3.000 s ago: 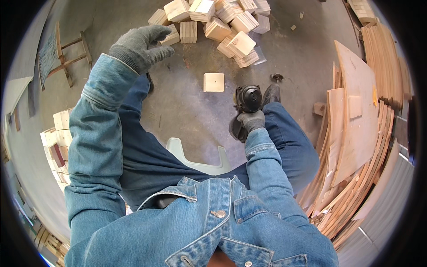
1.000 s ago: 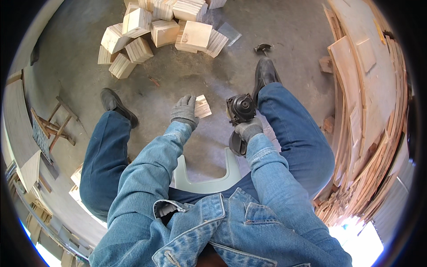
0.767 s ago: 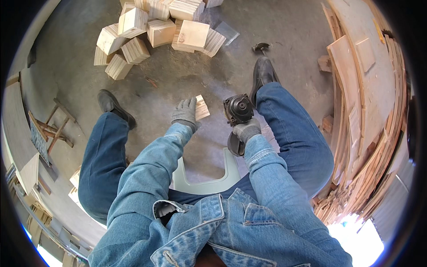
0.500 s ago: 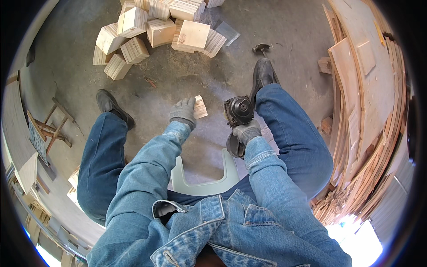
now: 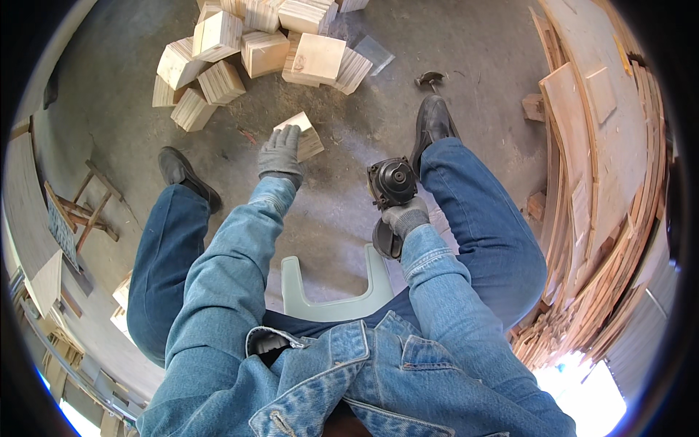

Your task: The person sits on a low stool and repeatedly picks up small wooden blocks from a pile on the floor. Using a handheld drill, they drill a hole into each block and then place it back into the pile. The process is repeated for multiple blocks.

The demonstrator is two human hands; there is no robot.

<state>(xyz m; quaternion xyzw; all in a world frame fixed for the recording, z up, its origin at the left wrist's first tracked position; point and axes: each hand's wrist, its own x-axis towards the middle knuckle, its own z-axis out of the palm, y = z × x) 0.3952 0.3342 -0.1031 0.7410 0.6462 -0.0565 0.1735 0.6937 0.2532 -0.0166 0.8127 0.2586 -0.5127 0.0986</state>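
Wood block is out ahead of you, nearer than the pile of blocks on the floor. Your gloved left hand overlaps the block's left side, fingers straight and close together; the thumb is hidden, so I cannot tell whether you grip the block or whether it touches the floor. Your gloved right hand wraps around a black power tool near your right leg. A hammer lies beyond your right shoe.
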